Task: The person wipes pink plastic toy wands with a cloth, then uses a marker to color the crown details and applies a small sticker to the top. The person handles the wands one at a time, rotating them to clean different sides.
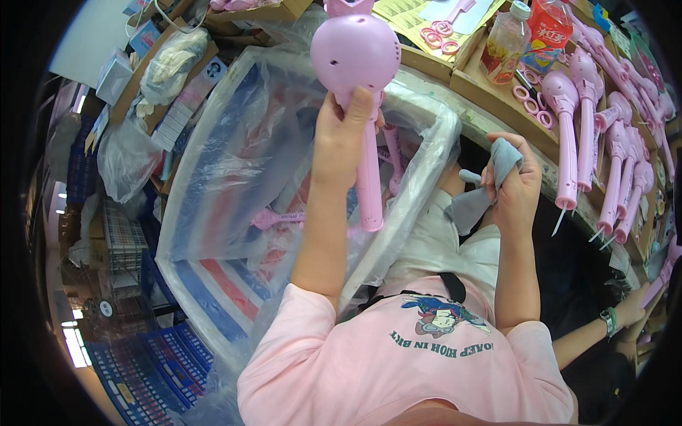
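My left hand grips a pink plastic toy wand by its neck, round head up and handle hanging down past my wrist. Small holes dot the wand's head, and its top runs out of the picture. In my right hand, a grey cloth is bunched between the fingers, with loose ends hanging over my lap. Beneath the wand stands a large striped bin with a plastic-wrapped rim. Inside it, under clear film, lie several pink pieces, among them a wand-like one and another bearing writing.
Along the bench at right lie several pink wands, some with wires sticking out. Near them are a drink bottle, a red packet and pink rings. A co-worker's hand shows at right. Blue plastic crates stand lower left.
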